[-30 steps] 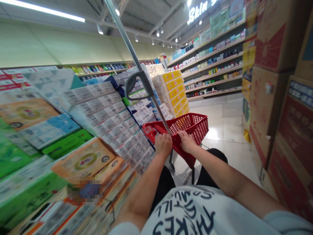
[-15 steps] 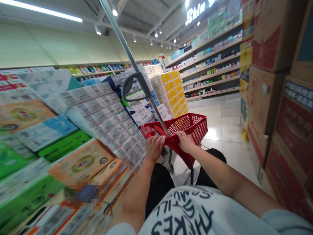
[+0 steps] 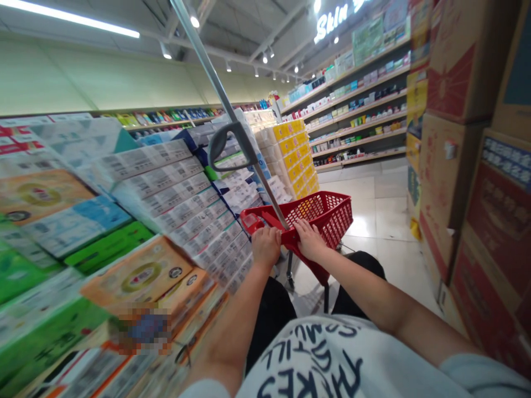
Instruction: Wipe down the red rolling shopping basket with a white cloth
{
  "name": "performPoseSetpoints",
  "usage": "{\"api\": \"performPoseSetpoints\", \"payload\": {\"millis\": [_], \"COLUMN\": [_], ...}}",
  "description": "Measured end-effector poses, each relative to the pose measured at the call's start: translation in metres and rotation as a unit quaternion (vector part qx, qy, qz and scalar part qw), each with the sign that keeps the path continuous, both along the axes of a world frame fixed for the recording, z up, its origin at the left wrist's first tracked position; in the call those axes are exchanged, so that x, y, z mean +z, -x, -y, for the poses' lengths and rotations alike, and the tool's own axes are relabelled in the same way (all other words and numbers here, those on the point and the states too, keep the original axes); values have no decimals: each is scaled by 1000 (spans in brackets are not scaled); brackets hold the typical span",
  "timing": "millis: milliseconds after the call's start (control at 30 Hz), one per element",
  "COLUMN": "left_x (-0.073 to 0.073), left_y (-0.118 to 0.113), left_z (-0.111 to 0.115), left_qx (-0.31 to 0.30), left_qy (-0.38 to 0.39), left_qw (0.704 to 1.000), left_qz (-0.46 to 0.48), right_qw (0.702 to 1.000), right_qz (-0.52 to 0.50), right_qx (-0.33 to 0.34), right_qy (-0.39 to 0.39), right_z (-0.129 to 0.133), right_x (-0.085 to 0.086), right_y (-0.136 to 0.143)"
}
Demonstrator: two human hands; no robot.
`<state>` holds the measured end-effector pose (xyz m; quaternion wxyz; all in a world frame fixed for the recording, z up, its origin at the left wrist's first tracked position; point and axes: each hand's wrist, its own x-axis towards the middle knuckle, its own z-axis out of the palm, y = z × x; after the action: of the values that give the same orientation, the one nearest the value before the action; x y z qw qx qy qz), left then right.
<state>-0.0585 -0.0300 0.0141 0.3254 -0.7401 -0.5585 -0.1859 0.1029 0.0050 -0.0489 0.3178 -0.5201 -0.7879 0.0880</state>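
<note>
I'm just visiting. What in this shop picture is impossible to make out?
All in the head view:
Floor of the red basket: hidden by its near side.
Palm of the left hand: hidden by its back.
Top of the metal pole: cut off by the upper edge.
Labels on the back-right goods: too small.
Thing under the pixelated patch: blurred.
</note>
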Motion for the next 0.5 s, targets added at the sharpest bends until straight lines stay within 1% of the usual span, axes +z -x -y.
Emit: {"api": "performPoseSetpoints", "payload": {"millis": [100,167,233,367,433,500], "left_x": [-15,-16,-7,21,25,19], "left_y": [-6,-12,-17,-23,-23,-22], "left_z": [7,8,4,-10,-14,-12], "left_qx": [-39,-36,-8,55,61,43], "left_qy": [-16,-10,19,131,153,126], "left_qw": [999,999,1000,990,986,991], "left_qz": [-10,-5,11,16,-1,-23], "right_qw": [1000,1000,1000,1000,1000,1000], "right_qz": [-1,0,6,16,19,14], "right_qx": [24,24,21,4,5,12], "right_qy": [12,17,15,-3,-16,-23], "right_z": [1,0,0,1,2,2], "right_x": [0,-2,-4,-1,1,2], "right_y": [0,-3,-4,4,11,15]}}
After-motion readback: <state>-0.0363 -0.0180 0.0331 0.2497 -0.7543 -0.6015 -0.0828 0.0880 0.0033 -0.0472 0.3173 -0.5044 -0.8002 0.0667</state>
